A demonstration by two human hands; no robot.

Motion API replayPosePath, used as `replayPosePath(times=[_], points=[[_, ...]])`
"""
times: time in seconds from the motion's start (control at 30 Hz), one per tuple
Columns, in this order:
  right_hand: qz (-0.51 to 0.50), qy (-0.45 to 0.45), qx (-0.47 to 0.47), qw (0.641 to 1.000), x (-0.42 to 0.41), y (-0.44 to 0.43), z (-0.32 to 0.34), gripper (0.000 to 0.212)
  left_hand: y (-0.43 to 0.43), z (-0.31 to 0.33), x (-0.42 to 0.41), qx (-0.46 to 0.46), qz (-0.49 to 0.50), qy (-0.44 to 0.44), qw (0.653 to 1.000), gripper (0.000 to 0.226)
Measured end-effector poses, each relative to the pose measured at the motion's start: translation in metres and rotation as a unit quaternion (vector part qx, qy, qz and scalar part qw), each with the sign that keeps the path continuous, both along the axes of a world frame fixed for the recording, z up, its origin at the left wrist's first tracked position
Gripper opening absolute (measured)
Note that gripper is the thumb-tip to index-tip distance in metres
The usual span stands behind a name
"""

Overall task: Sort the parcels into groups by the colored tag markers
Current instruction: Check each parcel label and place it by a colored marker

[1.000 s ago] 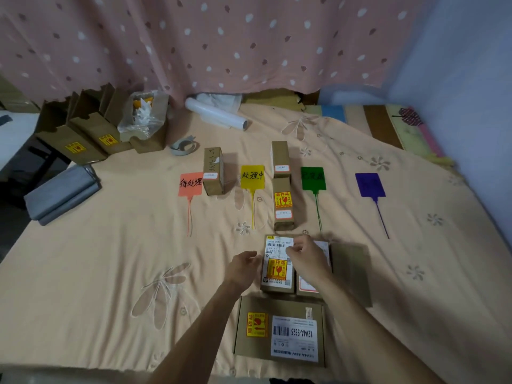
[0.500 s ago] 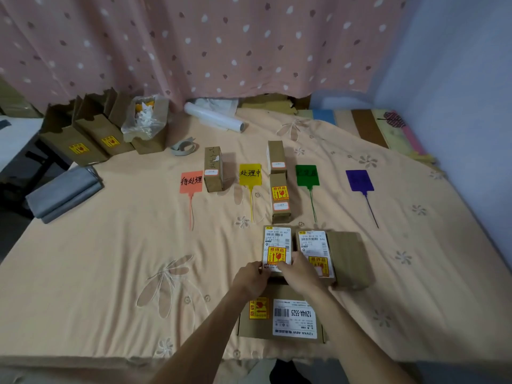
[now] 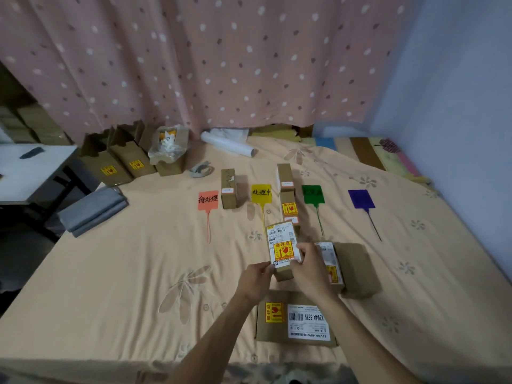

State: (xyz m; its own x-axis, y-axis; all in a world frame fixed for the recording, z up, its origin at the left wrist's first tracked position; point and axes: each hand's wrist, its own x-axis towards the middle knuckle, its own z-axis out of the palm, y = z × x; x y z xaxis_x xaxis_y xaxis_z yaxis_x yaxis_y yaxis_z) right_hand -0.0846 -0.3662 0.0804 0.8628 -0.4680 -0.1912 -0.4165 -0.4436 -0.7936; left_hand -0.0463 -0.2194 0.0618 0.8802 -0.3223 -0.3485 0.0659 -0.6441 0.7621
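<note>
Two hands grasp one small parcel (image 3: 282, 249) at its near end: the left hand (image 3: 256, 281) pinches the near left corner, and the right hand (image 3: 310, 268) curls round the right edge. The parcel shows a white label and a yellow-and-red sticker on top. It sits near the middle of the bed (image 3: 124, 273), just nearer than the yellow tag (image 3: 261, 193); whether it rests on the sheet I cannot tell.

Four tags lie in a row across the far part of the bed: a coral tag (image 3: 208, 200) at left, then the yellow one, a green tag (image 3: 313, 194) and a purple tag (image 3: 361, 199) at right. A brown parcel (image 3: 228, 188) stands between the coral and yellow tags. Between yellow and green lie a far parcel (image 3: 285, 177) and a stickered parcel (image 3: 289, 207) in line.

Just right of the hands lie a labelled parcel (image 3: 331, 264) and a plain parcel (image 3: 356, 270) side by side. A flat box (image 3: 296, 320) lies nearest, under the forearms.
</note>
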Motion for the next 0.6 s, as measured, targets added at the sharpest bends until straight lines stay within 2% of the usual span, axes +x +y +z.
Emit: replayPosePath(times=[0.1, 0.27, 0.43, 0.6], points=[[-0.015, -0.057, -0.003, 0.998, -0.006, 0.015, 0.021, 0.034, 0.013, 0.025, -0.009, -0.115, 0.057, -0.006, 0.992, 0.032], [-0.037, -0.162, 0.033, 0.986, -0.023, 0.039, 0.059, 0.035, 0.031, 0.078, -0.029, -0.296, 0.134, 0.040, 0.945, 0.027], [-0.053, -0.263, 0.044, 0.962, -0.041, 0.054, 0.102, 0.034, 0.043, 0.115, -0.037, -0.371, 0.134, 0.056, 0.917, 0.035], [-0.051, -0.301, 0.049, 0.951, -0.055, 0.055, 0.127, 0.036, 0.044, 0.135, -0.043, -0.420, 0.116, 0.071, 0.898, 0.034]])
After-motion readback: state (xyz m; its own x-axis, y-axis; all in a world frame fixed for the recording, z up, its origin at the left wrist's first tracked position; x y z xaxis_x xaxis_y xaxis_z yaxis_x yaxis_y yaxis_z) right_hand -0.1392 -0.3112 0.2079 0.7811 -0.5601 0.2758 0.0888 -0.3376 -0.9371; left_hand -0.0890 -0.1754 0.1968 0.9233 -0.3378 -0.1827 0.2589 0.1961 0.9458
